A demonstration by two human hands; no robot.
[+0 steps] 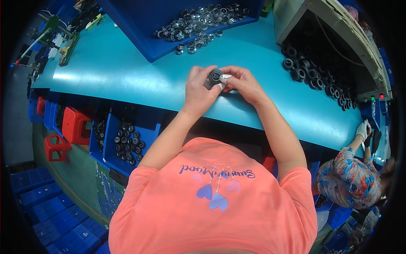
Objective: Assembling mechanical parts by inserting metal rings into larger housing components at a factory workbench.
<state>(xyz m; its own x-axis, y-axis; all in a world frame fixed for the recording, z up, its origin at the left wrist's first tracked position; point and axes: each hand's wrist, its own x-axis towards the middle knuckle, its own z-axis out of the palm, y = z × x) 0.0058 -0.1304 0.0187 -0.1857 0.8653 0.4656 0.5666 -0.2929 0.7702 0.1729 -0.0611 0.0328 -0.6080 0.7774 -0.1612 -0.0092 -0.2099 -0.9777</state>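
A small black toy wheel [215,76] with a spoked hub is held up over the blue-green tabletop, its hub side showing. My left hand [198,91] is closed around its left and lower edge with fingers and thumb. From the other side, my right hand [245,84] pinches at the wheel's right edge. White coverings wrap some of the fingertips by the wheel. The back of the wheel and parts of the fingers are hidden.
A blue bin [144,38] with several shiny clear-and-black wheel hubs lies beyond my hands. At right, black tyres [313,76] spill from a beige machine [292,21]. Below the table's left edge, a blue crate [111,148] holds finished-looking wheels [129,142]. Red stools [76,125] stand left; a co-worker [351,178] sits right.
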